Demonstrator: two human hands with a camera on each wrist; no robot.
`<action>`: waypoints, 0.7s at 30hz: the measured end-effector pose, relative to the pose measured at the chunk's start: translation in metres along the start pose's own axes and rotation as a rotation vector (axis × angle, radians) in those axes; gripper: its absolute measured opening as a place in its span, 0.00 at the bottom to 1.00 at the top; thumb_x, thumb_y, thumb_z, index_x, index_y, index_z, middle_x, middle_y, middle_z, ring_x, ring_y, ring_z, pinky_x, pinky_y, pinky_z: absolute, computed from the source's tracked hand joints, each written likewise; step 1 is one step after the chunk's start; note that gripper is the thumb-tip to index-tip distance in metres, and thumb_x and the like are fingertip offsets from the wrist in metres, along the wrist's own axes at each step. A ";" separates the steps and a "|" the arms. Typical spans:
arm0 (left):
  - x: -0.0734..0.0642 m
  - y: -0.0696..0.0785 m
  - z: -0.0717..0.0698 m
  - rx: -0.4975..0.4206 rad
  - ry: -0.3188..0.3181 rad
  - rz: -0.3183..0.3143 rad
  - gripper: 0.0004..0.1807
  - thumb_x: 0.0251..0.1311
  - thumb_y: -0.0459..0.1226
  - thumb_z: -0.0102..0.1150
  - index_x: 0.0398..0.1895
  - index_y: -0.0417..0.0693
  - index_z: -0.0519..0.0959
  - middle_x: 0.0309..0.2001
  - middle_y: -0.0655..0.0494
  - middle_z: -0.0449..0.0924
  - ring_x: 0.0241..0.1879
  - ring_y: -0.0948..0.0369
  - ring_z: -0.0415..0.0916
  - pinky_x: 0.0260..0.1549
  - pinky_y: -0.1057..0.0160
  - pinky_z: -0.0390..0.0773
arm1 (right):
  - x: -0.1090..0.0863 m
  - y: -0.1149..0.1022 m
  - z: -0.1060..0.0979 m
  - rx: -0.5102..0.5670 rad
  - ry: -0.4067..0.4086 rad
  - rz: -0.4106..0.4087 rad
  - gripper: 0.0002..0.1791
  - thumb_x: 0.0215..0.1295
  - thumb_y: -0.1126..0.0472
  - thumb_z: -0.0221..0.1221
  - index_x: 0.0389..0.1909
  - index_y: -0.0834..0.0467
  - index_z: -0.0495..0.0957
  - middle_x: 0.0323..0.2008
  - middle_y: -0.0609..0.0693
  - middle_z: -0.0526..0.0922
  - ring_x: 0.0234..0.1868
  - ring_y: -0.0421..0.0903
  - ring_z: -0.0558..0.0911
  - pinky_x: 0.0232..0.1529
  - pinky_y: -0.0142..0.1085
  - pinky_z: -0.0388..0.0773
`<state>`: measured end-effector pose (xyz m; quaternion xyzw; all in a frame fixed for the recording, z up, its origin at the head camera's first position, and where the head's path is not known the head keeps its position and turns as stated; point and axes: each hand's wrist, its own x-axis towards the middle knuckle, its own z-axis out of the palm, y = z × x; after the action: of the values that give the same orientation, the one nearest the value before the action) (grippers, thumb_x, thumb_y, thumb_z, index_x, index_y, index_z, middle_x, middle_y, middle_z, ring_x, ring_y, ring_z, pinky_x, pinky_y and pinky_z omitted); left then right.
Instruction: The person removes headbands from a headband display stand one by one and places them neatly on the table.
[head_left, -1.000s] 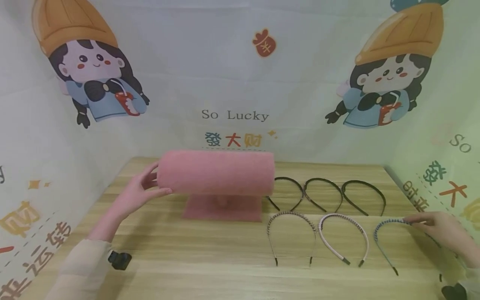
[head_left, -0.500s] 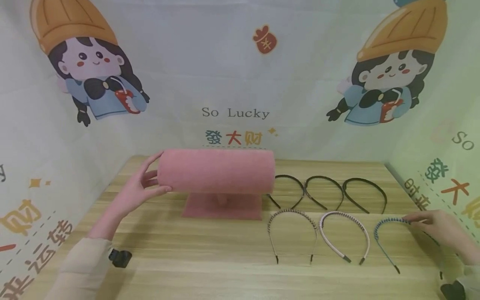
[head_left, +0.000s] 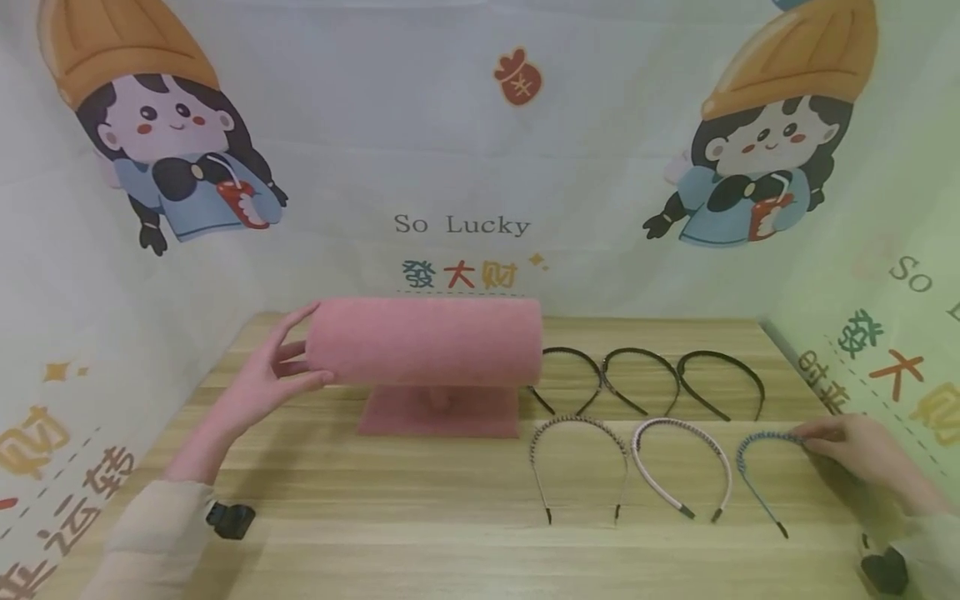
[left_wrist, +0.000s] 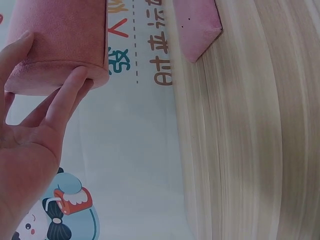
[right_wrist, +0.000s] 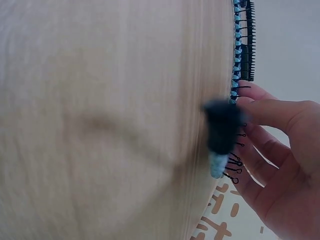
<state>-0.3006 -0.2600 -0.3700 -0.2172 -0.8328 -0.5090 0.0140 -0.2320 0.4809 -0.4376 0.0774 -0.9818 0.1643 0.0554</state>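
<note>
A pink padded headband display stand [head_left: 423, 342] with a horizontal roll stands on the wooden table. My left hand [head_left: 262, 379] holds the roll's left end, the thumb in front and the other fingers at the end and behind. In the left wrist view the fingers [left_wrist: 70, 95] touch the rim and end face of the roll. At the right, my right hand [head_left: 862, 454] pinches a blue wrapped headband [head_left: 757, 446] near its top curve. The right wrist view shows its blue wrapping [right_wrist: 236, 55], with a blurred black end tip [right_wrist: 223, 127] close to the camera.
Beside the blue headband lie a white-and-pink headband [head_left: 652, 487] and a thin brownish headband [head_left: 536, 467]. Behind them are three black headbands [head_left: 727, 354] in a row. A printed cloth [head_left: 450, 150] hangs behind and beside the wooden table [head_left: 420, 517].
The head view has shifted slightly, so the whole scene sits a little further left. Both hands keep their holds on the stand and the blue headband.
</note>
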 end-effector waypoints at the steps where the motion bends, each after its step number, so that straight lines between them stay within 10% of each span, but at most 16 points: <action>1: -0.001 0.000 0.000 0.008 0.007 -0.002 0.50 0.62 0.33 0.65 0.79 0.72 0.45 0.71 0.31 0.61 0.50 0.78 0.77 0.43 0.69 0.82 | 0.001 0.000 0.001 0.002 -0.001 0.001 0.07 0.59 0.67 0.65 0.38 0.63 0.86 0.41 0.66 0.87 0.38 0.64 0.85 0.41 0.56 0.81; 21: -0.001 0.003 0.000 0.073 0.007 0.001 0.51 0.62 0.36 0.66 0.79 0.72 0.44 0.72 0.36 0.61 0.52 0.79 0.74 0.44 0.70 0.81 | 0.005 0.002 0.001 0.038 -0.069 0.080 0.11 0.64 0.64 0.62 0.43 0.66 0.84 0.46 0.71 0.83 0.45 0.71 0.82 0.42 0.63 0.76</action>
<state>-0.2989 -0.2593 -0.3680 -0.2151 -0.8506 -0.4791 0.0252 -0.2375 0.4816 -0.4380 0.0450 -0.9822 0.1820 0.0133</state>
